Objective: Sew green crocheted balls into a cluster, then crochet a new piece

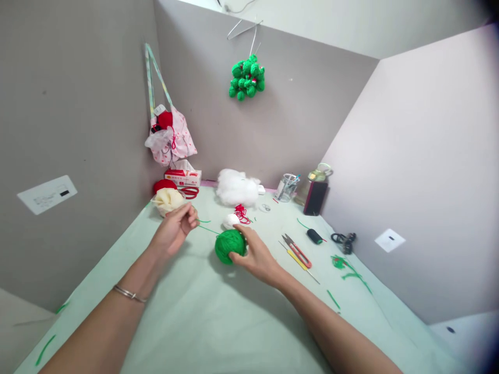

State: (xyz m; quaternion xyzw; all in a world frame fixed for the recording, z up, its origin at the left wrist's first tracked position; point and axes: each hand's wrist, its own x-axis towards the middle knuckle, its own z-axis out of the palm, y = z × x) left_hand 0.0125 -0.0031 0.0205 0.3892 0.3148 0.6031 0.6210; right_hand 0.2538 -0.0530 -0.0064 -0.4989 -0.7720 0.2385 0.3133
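A ball of green yarn (pixel 229 247) is at the middle of the table, gripped along its right side by my right hand (pixel 255 255), thumb in front and fingers behind. From the ball a thin green strand (pixel 208 229) runs up and left to my left hand (pixel 178 223), whose fingers are pinched closed on it. A small white ball (pixel 231 222) lies just behind the green one, beside a tangle of red yarn (pixel 242 214). Right of my right hand are red-handled thread snips (pixel 300 253) and a yellow-handled crochet hook (pixel 297 259).
White stuffing (pixel 237 188) sits at the back, near a tissue box (pixel 182 176), red scissors (pixel 189 192) and a cream yarn ball (pixel 168 200). At back right stand a glass jar (pixel 287 188) and a phone (pixel 315 198). Green crocheted pieces (pixel 247 78) and a bag (pixel 177 137) hang on the partition.
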